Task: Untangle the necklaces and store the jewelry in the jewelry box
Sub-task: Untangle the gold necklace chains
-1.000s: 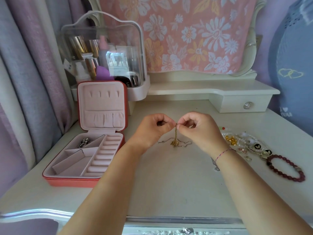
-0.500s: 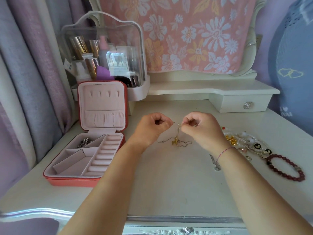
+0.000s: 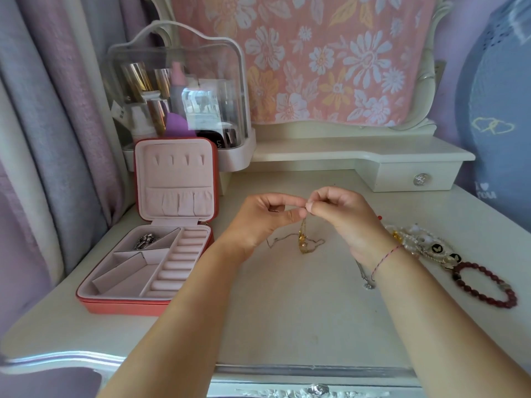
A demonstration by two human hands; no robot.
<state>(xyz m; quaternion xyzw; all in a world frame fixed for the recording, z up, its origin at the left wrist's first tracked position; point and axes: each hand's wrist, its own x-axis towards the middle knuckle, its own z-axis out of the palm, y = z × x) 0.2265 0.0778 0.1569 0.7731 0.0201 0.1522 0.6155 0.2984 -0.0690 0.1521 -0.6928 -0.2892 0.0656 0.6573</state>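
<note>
Gold necklace [image 3: 304,242] hangs vertical, tangled lower end resting on the surface [image 3: 287,311] directly below the hands. Fingertips together, left hand [image 3: 258,222] and right hand [image 3: 342,219] both pinch its top. Open jewelry box [image 3: 120,305] sits well off to the left, nearer the left hand than the right.

A gold necklace [image 3: 304,239] is pinched between left hand [image 3: 260,218] and right hand [image 3: 340,215] above the table [image 3: 287,305], beside the open jewelry box [image 3: 149,262]
</note>
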